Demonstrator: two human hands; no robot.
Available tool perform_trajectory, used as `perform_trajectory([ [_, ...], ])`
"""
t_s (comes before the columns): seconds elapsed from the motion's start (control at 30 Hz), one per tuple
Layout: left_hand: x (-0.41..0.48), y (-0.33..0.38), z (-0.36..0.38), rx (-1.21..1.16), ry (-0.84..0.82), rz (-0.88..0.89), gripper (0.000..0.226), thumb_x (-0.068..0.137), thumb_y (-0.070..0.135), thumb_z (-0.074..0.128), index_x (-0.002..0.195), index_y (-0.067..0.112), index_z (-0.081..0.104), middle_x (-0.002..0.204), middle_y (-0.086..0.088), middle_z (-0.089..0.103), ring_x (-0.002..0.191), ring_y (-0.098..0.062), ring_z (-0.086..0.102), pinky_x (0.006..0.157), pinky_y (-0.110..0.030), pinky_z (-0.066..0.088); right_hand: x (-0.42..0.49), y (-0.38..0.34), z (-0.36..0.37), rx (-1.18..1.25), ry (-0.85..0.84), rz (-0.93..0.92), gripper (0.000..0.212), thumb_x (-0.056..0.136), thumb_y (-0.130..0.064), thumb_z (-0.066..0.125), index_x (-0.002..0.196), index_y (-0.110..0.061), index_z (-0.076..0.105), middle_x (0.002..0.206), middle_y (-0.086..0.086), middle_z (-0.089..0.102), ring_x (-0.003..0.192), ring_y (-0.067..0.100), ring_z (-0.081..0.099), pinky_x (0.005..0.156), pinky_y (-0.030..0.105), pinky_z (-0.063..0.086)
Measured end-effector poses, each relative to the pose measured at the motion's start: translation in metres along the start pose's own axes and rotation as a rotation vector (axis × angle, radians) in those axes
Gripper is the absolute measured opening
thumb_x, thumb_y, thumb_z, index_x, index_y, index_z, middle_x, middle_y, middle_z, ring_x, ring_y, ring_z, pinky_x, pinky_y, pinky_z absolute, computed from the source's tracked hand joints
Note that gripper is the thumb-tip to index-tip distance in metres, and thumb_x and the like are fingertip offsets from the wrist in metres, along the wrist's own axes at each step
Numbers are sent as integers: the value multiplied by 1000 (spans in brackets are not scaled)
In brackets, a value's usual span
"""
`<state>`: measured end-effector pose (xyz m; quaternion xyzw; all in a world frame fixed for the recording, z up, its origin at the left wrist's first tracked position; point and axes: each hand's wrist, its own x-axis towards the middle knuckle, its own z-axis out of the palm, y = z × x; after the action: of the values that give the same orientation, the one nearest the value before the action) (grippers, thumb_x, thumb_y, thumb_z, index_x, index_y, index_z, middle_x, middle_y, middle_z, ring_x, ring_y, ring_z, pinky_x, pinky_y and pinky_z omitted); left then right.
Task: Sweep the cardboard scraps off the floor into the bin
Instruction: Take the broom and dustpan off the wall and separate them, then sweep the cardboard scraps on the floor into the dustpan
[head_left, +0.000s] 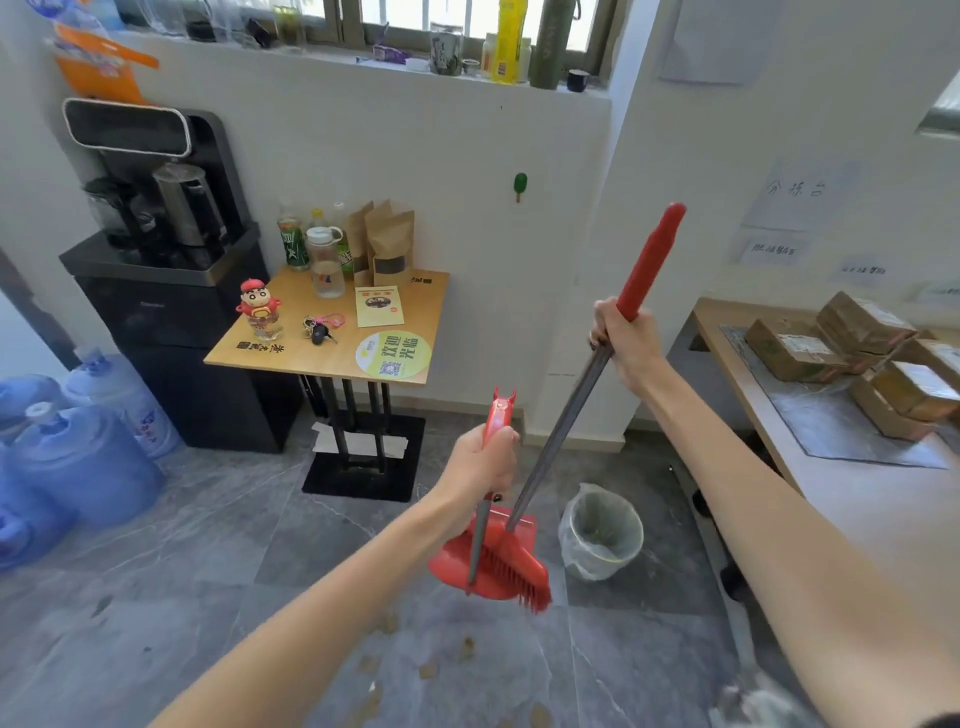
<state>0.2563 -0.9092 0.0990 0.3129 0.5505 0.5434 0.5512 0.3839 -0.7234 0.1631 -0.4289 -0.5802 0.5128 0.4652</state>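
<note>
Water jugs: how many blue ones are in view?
4 jugs, all on the floor at left by the black dispenser: one beside it, one in front, one behind at the edge, one lowest. Others may be cut off.

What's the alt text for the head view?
A person's left hand grips a red long-handled dustpan and the right hand grips a red broom, its bristles against the dustpan. Brown cardboard scraps lie on the grey tiled floor nearer the camera; a plastic-lined bin stands right of the dustpan.
</note>
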Motion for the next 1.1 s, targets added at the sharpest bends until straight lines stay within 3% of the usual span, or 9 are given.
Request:
perform_trajectory([
  [0.1,-1,0,-7,36,34,-27,8,94,10,45,89,9,51,48,10,33,37,-4,25,35,-16,20,-13,-2,-3,-289,-15,-64,31,88,-15,52,58,-9,58,58,2,58,60,17,57,73,33,49],
  [0.27,-2,5,-30,62,79,-54,16,95,15,47,81,11,53,46,7,32,34,-5,23,34,-17,20,-39,-2,-8,-858,103,-103,46,87,-47,48,79,-9,74,66,1,67,63,19,64,61,31,51],
  [0.43,-9,4,-64,110,103,-83,19,97,20,46,82,11,53,48,7,31,34,-4,24,34,-16,20,-62,10,-24,-601,-13,124,44,85,-47,62,89,-6,74,63,10,62,48,13,63,57,26,60],
  [0.53,-16,-5,-83,145,110,-116,16,94,19,50,79,13,54,53,4,31,37,-6,23,36,-18,19,-79,28,-45,-377,-227,459,44,84,-37,69,110,-2,64,71,13,66,76,30,72,82,42,59],
  [0.67,-29,-23,-109,163,123,-172,17,90,17,53,74,15,51,52,4,33,37,-7,23,35,-19,19,-123,73,-70,-43,-315,744,37,98,-17,43,128,1,51,112,34,63,107,42,64,90,45,54],
  [0.8,-43,-44,-135,213,98,-207,12,91,17,53,81,11,53,52,2,32,37,-8,23,34,-19,19,-172,124,-81,209,-183,980,47,92,-43,43,93,-1,62,95,30,67,96,44,64,93,51,51],
  [0.9,-58,-58,-149,253,118,-212,12,92,15,51,82,9,53,48,4,31,36,-8,22,34,-19,19,-207,143,-70,269,-162,1064,23,74,-22,69,80,-4,56,74,16,60,69,34,61,80,52,57],
  [1.0,-76,-66,-167,255,155,-198,10,91,14,52,84,7,53,46,5,32,36,-8,23,34,-19,19,-245,152,-55,229,-184,1146,9,77,-1,63,82,2,56,80,21,58,72,35,57,70,50,60],
  [1.1,-99,-74,-187,271,193,-171,13,92,16,52,84,6,54,46,6,31,37,-9,22,36,-18,19,-285,168,-67,295,-122,1206,53,43,2,89,87,8,62,85,27,61,77,40,59,62,49,60],
])
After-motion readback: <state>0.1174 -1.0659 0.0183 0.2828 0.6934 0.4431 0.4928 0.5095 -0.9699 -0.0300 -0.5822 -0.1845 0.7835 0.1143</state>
